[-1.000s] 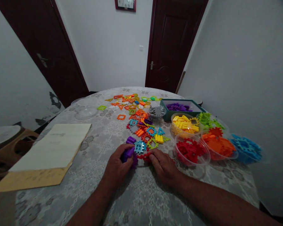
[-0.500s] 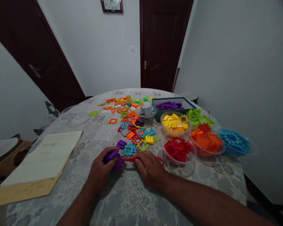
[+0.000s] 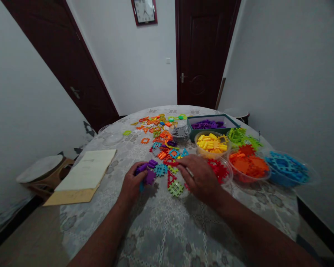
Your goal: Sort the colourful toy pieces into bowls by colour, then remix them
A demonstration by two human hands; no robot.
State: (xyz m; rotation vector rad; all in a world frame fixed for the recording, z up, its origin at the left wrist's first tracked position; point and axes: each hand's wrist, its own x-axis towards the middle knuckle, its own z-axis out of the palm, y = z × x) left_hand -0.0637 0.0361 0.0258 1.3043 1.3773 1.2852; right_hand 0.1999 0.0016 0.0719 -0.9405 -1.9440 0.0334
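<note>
My left hand (image 3: 133, 182) is closed around purple plastic building pieces (image 3: 149, 177), with a bit of blue showing under the fingers. Over the pile, my right hand (image 3: 200, 177) pinches a red building piece (image 3: 170, 163) by its end. Between the hands lie a blue lattice piece (image 3: 160, 170), a red triangular piece (image 3: 171, 179) and a light green square piece (image 3: 176, 188). Beside my right hand stands a clear bowl of red pieces (image 3: 219, 171), partly covered by that hand.
Clear bowls hold yellow pieces (image 3: 211, 144), orange pieces (image 3: 249, 165), blue pieces (image 3: 288, 167) and grey pieces (image 3: 180, 131). Behind them is a green-edged box (image 3: 233, 122) with purple pieces. Mixed loose pieces (image 3: 156, 124) spread toward the back. A notepad (image 3: 86, 170) lies at the left edge.
My right hand has lifted away from my left hand and moved right and farther forward with the red piece. The red triangle and light green square now show. The camera view has shifted left.
</note>
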